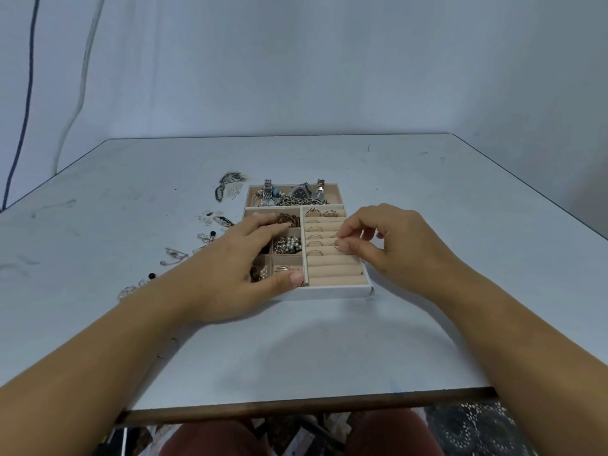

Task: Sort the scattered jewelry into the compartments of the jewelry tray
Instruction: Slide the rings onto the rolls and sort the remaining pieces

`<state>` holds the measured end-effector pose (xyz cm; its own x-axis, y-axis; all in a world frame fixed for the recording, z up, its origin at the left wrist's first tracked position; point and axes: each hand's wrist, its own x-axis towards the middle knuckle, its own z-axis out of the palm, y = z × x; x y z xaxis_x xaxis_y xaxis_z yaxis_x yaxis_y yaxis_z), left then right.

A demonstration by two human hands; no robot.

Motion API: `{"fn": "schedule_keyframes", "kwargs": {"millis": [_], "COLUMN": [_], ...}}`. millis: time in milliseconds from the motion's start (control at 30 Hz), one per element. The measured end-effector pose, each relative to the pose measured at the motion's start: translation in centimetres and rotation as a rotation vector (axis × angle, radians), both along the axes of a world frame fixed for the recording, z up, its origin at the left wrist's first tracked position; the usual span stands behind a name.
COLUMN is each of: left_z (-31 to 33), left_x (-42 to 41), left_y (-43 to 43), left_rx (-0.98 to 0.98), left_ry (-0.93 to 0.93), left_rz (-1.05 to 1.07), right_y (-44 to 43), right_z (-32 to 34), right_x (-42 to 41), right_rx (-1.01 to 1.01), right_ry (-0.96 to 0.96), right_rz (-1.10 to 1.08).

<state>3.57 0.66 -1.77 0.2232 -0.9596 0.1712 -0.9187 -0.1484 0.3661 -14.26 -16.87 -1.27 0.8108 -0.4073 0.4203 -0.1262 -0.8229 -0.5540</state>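
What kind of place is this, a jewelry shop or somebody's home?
Probably neither: it looks like a plain workroom or recording setup. A scuffed pale table stands against a bare wall, loose cables hang at the left, and only one jewelry tray is out.

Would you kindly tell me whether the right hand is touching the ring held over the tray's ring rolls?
Touching. The head view shows the right hand pinching the ring between thumb and forefinger, over the jewelry tray.
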Motion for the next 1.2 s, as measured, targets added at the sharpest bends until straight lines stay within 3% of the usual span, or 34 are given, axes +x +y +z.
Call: {"fn": "schedule_keyframes", "kwargs": {"millis": [967, 1200], "left_z": [0.6, 3.6], "left_x": [0.8, 5.0], "left_y": [0.4, 5.7], "left_rx": [0.011, 0.018], "left_ry": [0.054, -0.038], "left_rz": [-0.011, 0.213], "right_y": [0.4, 3.3], "right_z": [1.2, 2.7], "right_x": [0.8, 3.6], "right_rx": [-0.09, -0.21], "right_ry": [0.256, 0.16], "right_rz": [0.022, 0.196]}}
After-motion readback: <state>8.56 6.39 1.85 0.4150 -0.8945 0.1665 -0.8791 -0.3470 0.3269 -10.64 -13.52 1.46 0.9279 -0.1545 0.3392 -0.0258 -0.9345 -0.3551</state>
